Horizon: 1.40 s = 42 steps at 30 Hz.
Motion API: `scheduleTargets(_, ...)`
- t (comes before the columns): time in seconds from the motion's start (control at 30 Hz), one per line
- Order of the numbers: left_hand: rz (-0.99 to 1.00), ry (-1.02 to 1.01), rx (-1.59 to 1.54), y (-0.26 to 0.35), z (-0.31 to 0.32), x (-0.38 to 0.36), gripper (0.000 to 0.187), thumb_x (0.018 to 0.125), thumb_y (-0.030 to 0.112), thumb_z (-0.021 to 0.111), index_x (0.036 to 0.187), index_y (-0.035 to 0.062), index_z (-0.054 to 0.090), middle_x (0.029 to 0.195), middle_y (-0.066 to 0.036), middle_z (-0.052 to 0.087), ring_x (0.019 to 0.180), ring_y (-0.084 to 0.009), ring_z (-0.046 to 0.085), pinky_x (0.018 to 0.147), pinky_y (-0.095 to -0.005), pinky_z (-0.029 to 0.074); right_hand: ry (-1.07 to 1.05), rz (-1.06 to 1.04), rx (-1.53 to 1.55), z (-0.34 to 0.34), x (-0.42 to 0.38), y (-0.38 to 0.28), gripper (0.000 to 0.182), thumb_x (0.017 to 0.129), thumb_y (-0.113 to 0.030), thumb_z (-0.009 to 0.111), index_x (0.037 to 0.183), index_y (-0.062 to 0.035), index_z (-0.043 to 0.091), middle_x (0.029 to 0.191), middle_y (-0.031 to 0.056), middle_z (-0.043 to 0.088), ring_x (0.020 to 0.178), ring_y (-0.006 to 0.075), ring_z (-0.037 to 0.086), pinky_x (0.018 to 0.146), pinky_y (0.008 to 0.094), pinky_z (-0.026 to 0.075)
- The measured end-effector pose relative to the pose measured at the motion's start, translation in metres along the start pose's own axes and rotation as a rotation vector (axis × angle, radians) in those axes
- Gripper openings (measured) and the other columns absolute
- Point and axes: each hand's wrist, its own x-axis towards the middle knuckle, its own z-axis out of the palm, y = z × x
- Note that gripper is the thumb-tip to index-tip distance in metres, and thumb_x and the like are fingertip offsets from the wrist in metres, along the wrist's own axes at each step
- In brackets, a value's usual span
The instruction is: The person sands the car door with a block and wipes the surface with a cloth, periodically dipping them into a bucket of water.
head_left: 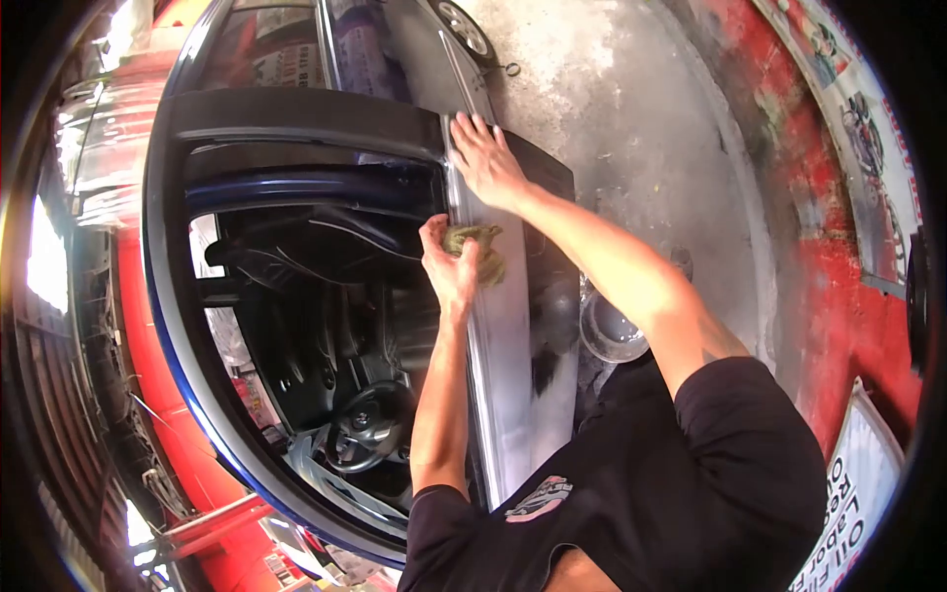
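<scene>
My left hand (453,264) is closed around a crumpled olive-green cloth (489,271), which lies against the car door just below the window opening. Farther along the same door, my right hand (486,163) rests flat on the upper edge, fingers stretched out and holding nothing. The door's outer panel (508,355) looks dull grey with darker patches. A black window frame (296,116) surrounds the opening, and through it the steering wheel (370,426) and dark cabin show.
A round, clear-looking container (609,331) stands on the concrete floor (651,168) beside the door. A red wall (799,187) with posters runs along the right. A printed sign (850,493) leans at lower right. A car wheel (464,30) shows at the top.
</scene>
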Motion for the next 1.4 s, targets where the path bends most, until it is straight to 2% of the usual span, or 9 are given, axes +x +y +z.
scheduleTargets(0.1,0.015,0.005,0.015,0.001,0.003,-0.002,0.056,0.083,0.006,0.069,0.136,-0.0016,0.053,0.122,-0.020,0.068,0.114,-0.0257,0.065,0.106,-0.0378,0.049,-0.023,-0.102,-0.021,-0.003,-0.064,-0.016,0.063,0.110,-0.030,0.051,0.161,0.0053,0.037,0.172,0.0250,0.030,0.159,0.0443,0.028,0.126,0.0662,0.024)
scheduleTargets(0.27,-0.030,-0.024,-0.039,0.003,0.003,-0.004,0.058,0.082,0.007,0.069,0.137,-0.0030,0.052,0.126,-0.021,0.066,0.118,-0.0262,0.064,0.107,-0.0385,0.049,-0.105,0.039,-0.074,-0.019,0.023,0.001,0.063,0.114,-0.036,0.037,0.161,0.0060,0.035,0.172,0.0251,0.029,0.160,0.0437,0.024,0.128,0.0635,0.022)
scheduleTargets(0.47,-0.008,0.002,0.015,0.001,0.005,-0.001,0.056,0.082,0.008,0.069,0.135,-0.0031,0.054,0.124,-0.020,0.067,0.116,-0.0261,0.065,0.107,-0.0380,0.049,-0.177,-0.113,-0.134,-0.006,-0.061,-0.006,0.063,0.113,-0.033,0.043,0.163,0.0030,0.034,0.173,0.0231,0.028,0.162,0.0406,0.023,0.129,0.0625,0.019)
scheduleTargets(0.6,0.021,0.006,-0.019,0.005,0.003,-0.001,0.055,0.081,0.006,0.068,0.133,-0.0033,0.055,0.120,-0.018,0.067,0.112,-0.0259,0.065,0.105,-0.0379,0.050,-0.096,0.050,0.046,-0.012,0.024,0.004,0.061,0.113,-0.035,0.042,0.161,0.0028,0.037,0.173,0.0238,0.029,0.160,0.0431,0.025,0.129,0.0638,0.021)
scheduleTargets(0.77,0.036,-0.005,0.012,0.002,0.006,-0.001,0.052,0.081,0.006,0.067,0.131,-0.0043,0.056,0.118,-0.017,0.067,0.110,-0.0245,0.065,0.104,-0.0369,0.049,-0.053,-0.101,-0.037,0.002,-0.059,-0.008,0.063,0.112,-0.033,0.048,0.161,0.0048,0.036,0.171,0.0253,0.031,0.160,0.0433,0.027,0.129,0.0614,0.022)
scheduleTargets(0.93,0.020,0.006,0.023,0.000,0.003,0.004,0.051,0.082,0.007,0.068,0.130,-0.0038,0.056,0.117,-0.016,0.067,0.109,-0.0241,0.065,0.103,-0.0369,0.050,-0.036,-0.101,0.027,-0.001,0.000,0.009,0.061,0.113,-0.033,0.044,0.160,0.0044,0.038,0.169,0.0249,0.035,0.158,0.0435,0.029,0.128,0.0614,0.024)
scheduleTargets(1.07,0.002,-0.010,0.009,0.001,0.001,0.002,0.052,0.081,0.009,0.069,0.130,-0.0031,0.057,0.117,-0.015,0.066,0.107,-0.0226,0.064,0.100,-0.0359,0.051,-0.048,-0.110,0.019,0.013,-0.062,-0.016,0.065,0.113,-0.033,0.045,0.163,0.0054,0.032,0.173,0.0259,0.027,0.162,0.0430,0.021,0.130,0.0595,0.018)
scheduleTargets(1.23,-0.018,-0.008,-0.031,0.008,0.005,-0.002,0.051,0.080,0.008,0.067,0.129,-0.0034,0.057,0.115,-0.015,0.067,0.107,-0.0223,0.064,0.100,-0.0356,0.051,-0.048,0.016,0.077,-0.008,0.014,0.000,0.065,0.114,-0.037,0.039,0.162,0.0066,0.032,0.172,0.0263,0.027,0.162,0.0420,0.022,0.131,0.0593,0.019)
scheduleTargets(1.4,0.011,0.011,0.012,0.006,0.007,-0.001,0.050,0.080,0.009,0.067,0.127,-0.0035,0.058,0.112,-0.014,0.066,0.103,-0.0219,0.064,0.099,-0.0354,0.051,-0.063,-0.043,0.145,-0.001,-0.058,-0.019,0.064,0.113,-0.035,0.043,0.162,0.0052,0.034,0.172,0.0257,0.028,0.162,0.0412,0.022,0.130,0.0604,0.020)
